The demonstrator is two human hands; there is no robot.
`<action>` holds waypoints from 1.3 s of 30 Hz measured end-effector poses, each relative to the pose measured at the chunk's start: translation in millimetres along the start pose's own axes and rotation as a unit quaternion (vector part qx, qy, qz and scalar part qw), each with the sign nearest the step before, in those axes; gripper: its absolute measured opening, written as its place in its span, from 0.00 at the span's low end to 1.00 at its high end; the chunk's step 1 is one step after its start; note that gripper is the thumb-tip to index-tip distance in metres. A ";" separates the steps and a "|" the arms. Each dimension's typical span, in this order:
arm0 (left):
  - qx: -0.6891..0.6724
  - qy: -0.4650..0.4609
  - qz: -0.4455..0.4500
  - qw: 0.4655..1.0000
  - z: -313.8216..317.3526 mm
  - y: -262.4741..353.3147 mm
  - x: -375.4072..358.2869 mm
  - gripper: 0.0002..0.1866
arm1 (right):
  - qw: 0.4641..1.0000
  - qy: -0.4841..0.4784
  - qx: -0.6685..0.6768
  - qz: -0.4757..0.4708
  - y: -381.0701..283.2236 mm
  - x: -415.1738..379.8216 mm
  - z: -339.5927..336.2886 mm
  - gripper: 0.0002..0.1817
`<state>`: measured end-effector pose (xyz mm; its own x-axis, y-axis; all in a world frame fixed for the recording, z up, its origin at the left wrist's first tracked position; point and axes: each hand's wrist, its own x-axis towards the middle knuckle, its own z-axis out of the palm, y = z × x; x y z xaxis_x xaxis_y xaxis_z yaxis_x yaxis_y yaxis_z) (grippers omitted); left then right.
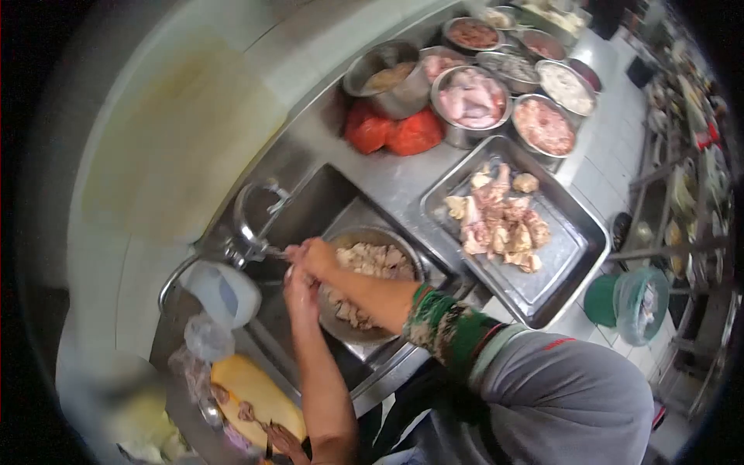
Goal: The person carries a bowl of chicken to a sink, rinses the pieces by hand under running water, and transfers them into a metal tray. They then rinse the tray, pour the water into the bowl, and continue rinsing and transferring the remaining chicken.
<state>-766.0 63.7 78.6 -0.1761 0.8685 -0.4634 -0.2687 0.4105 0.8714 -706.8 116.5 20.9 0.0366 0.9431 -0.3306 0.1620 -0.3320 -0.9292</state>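
My right hand (316, 260) and my left hand (301, 288) are pressed together over the sink (310, 186), by the end of the metal faucet (246, 240). Both have their fingers closed. Whatever may be between them is hidden. Just beneath my right forearm, a round metal bowl (415, 260) stands in the sink, filled with pale chopped meat pieces (376, 260). Left of my forearms lies a clear plastic jug or container (225, 293).
Metal tray (535, 298) with chicken pieces (504, 221) lies right of the sink. Behind it stand several bowls of meat (471, 97) and red bags (391, 132). Another person's hand (287, 446) works at a yellow cutting board (256, 387). A green bin (632, 306) stands at right.
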 end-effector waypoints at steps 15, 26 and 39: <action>-0.140 0.033 0.008 0.990 -47.2 -25.5 50.3 0.24 | 0.973 -0.186 0.118 0.067 -9.1 -5.3 -17.5 0.16; 0.197 -0.037 0.112 0.973 -9.2 -40.1 54.4 0.20 | 0.875 -0.129 0.440 0.157 21.5 14.7 -17.4 0.22; 0.426 -0.013 0.051 0.903 -115.0 -133.8 35.3 0.18 | 0.957 -0.040 -0.251 -0.143 45.3 18.9 -3.7 0.26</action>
<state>-845.2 7.5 -72.9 -0.1330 0.9157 -0.3793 0.5756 0.3829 0.7225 -695.0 119.3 -26.9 -0.1517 0.9829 -0.1042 0.6077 0.0096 -0.7941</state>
